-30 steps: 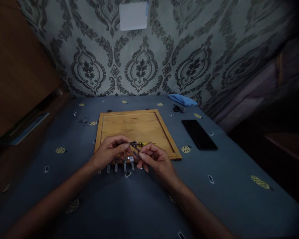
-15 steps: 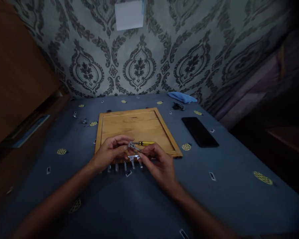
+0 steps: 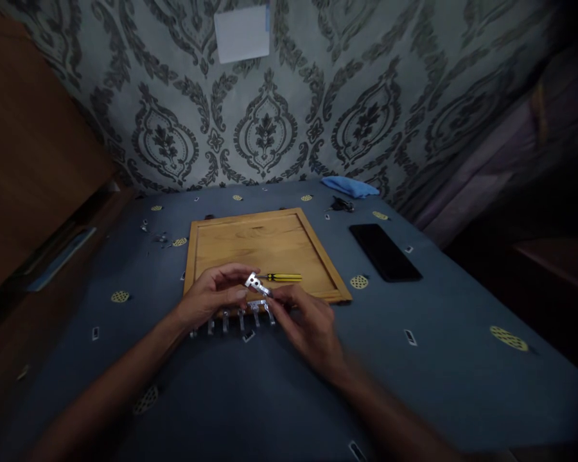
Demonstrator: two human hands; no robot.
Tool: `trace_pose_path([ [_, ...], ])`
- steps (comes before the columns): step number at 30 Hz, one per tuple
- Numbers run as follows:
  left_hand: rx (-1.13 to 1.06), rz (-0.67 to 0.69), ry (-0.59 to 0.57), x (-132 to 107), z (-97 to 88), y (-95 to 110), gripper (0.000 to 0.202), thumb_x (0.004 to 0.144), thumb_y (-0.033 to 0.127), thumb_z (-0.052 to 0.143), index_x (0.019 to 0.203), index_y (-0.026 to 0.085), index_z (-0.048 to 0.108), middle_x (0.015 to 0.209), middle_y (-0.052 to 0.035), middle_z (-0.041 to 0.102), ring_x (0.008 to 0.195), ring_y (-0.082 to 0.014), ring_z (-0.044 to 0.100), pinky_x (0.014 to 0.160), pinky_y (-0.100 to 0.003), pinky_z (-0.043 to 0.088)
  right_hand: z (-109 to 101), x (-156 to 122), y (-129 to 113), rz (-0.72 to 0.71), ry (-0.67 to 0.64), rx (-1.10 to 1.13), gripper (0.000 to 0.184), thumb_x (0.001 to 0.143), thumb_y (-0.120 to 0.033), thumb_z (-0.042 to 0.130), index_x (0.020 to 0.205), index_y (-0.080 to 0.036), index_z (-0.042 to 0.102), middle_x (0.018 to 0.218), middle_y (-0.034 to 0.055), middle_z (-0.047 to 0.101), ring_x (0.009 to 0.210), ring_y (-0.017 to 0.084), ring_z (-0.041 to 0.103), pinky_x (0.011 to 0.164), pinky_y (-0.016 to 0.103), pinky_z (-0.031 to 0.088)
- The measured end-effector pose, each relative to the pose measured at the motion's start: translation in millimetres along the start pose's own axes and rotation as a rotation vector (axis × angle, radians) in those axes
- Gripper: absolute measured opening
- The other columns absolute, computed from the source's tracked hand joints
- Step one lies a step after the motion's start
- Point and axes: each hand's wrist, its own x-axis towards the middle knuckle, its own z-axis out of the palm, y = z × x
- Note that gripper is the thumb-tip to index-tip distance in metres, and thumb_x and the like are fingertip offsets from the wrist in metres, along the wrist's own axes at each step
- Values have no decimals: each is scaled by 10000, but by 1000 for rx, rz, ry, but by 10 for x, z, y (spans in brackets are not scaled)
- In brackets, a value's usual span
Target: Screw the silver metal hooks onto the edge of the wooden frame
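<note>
My left hand [image 3: 212,296] and my right hand [image 3: 304,322] meet at the near edge of a wooden tray [image 3: 318,247]. Between their fingertips they pinch a small shiny metal bracket [image 3: 253,282] with holes in it. Just below the fingers a row of several small metal pieces [image 3: 241,319] stands on the blue patterned cloth [image 3: 438,359]. A screwdriver with a yellow and black handle [image 3: 282,277] lies on the tray right behind the bracket.
A black phone [image 3: 384,252] lies right of the tray. A blue rag [image 3: 350,187] and a small dark object [image 3: 341,205] sit near the wallpapered wall. Small bits of hardware [image 3: 158,237] lie at the left. A wooden cabinet [image 3: 33,160] stands on the left.
The small piece between my fingers has turned and now shows a bright metal face. My right hand has shifted slightly lower and left. The view has tipped a little.
</note>
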Motion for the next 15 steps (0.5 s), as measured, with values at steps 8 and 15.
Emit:
trace_pose_path([
  [8, 44, 5, 24, -1, -16, 2, 384, 712, 364, 901, 1047, 201, 806, 983, -72, 759, 727, -122, 648, 607, -200, 534, 10, -14, -15, -65, -7, -1, 117, 979, -156, 594, 927, -245, 650, 773, 12, 725, 665, 148, 681, 642, 277, 543],
  [15, 57, 12, 11, -39, -22, 47, 396, 730, 392, 889, 1060, 192, 798, 961, -69, 749, 714, -121, 636, 619, -216, 526, -89, 44, -96, -259, -93, -88, 231, 1003, -92, 535, 1123, -214, 690, 964, 56, 781, 862, 160, 740, 768, 286, 596],
])
